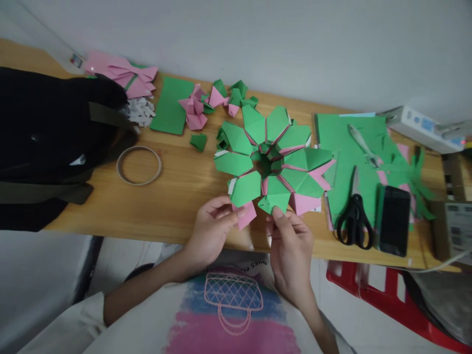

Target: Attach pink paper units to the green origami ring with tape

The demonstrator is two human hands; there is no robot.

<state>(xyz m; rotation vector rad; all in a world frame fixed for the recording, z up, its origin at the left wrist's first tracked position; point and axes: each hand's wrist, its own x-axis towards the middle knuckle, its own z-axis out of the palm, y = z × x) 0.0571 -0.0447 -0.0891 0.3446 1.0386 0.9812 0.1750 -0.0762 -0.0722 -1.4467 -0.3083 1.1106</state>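
A large folded-paper flower of green petals with pink edges is over the front middle of the table, its round hollow centre facing up. My left hand pinches a pink paper flap at the flower's lower left between thumb and fingers. On the right, my right hand has its thumb on top of a lower green petal, with fingers curled beneath it. Another pink flap sticks out just right of that hand. The undersides of the petals are hidden.
Behind the flower lie small pink and green folded pieces and a green sheet. Left are a tape ring and a black cloth item. Right are scissors, a phone, a cutter and green sheets.
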